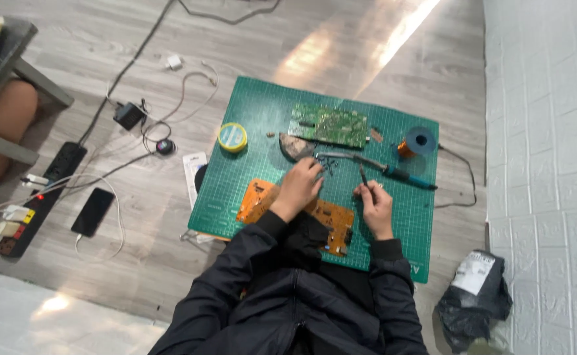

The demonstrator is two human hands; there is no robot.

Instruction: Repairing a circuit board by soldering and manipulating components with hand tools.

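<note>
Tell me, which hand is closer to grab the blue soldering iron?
Probably the right hand. It sits on the same side of the green mat as the soldering iron, though it already holds a thin tool. The left hand is farther away.

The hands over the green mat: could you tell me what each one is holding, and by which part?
The right hand pinches a thin dark tool at its lower end. The left hand rests on the orange circuit board; any hold cannot be told.

Black jacket, bare hands

Long, creased black sleeves end in snug cuffs at the wrists of the left hand and right hand; no gloves.
</note>
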